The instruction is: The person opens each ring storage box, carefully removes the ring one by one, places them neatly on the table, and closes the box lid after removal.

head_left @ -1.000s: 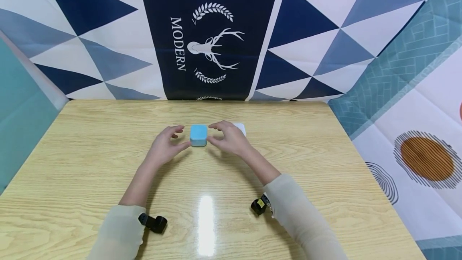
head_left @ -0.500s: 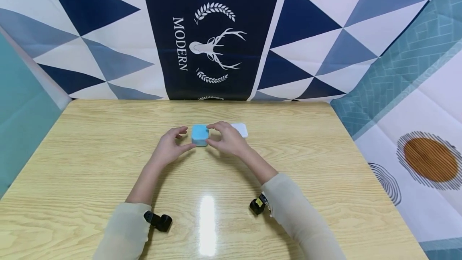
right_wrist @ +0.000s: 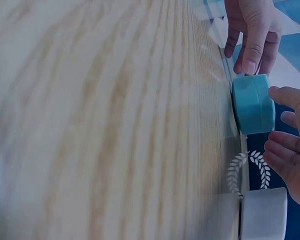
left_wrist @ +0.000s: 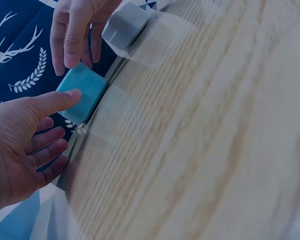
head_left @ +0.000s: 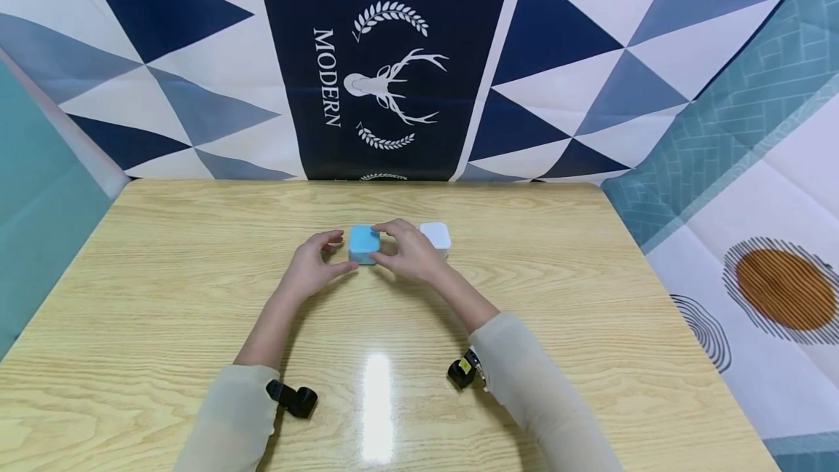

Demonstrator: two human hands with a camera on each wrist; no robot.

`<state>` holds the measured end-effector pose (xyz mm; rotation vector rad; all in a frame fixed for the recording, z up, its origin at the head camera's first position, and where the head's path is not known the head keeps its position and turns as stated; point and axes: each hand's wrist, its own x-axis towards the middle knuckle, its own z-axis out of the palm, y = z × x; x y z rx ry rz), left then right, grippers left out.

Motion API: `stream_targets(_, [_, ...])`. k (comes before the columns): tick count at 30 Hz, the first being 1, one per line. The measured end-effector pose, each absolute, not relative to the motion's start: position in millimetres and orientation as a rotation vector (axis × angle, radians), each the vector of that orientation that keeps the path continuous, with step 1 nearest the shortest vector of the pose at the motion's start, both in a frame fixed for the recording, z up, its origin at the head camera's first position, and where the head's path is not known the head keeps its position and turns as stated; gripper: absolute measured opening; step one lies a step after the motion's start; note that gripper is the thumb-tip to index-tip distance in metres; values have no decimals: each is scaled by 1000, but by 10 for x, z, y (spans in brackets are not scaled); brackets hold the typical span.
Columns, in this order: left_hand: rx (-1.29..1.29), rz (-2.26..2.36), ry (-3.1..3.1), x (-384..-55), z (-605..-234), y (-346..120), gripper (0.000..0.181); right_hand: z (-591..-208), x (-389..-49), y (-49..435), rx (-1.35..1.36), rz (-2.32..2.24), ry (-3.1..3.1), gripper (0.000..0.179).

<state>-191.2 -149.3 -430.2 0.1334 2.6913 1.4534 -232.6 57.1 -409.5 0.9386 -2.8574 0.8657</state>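
Note:
A small light-blue block-like box (head_left: 363, 240) with rounded corners sits on the wooden table (head_left: 557, 275). In the right wrist view a fine line runs across the box (right_wrist: 250, 105). My left hand (head_left: 308, 266) is at its left side, thumb tip right at the front corner, fingers loosely bent and a little apart from it. From the right, my right hand (head_left: 409, 253) reaches over the box's edge, its thumb at the front and index finger at the top edge. Both hands' fingers are spread rather than closed around it. Partly hidden behind the right hand stands a similar white box (head_left: 435, 235).
Behind the table's far edge hangs a patterned cloth (head_left: 393, 93) with triangles and a deer head. Wrist cameras on black straps (head_left: 295, 399) sit at both sleeves. A bright light reflection (head_left: 376, 406) lies on the tabletop near the front.
My right hand has shifted slightly left, so its thumb and index finger now overlap the blue box. My left thumb has come closer to the box's front. More of the white box shows.

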Motion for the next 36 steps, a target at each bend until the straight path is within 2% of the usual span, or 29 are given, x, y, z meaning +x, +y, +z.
stream_targets(36, [132, 1514, 2577, -2068, -4354, -1391, 79, -4172, -2354, 492, 979, 985, -2939, 60])
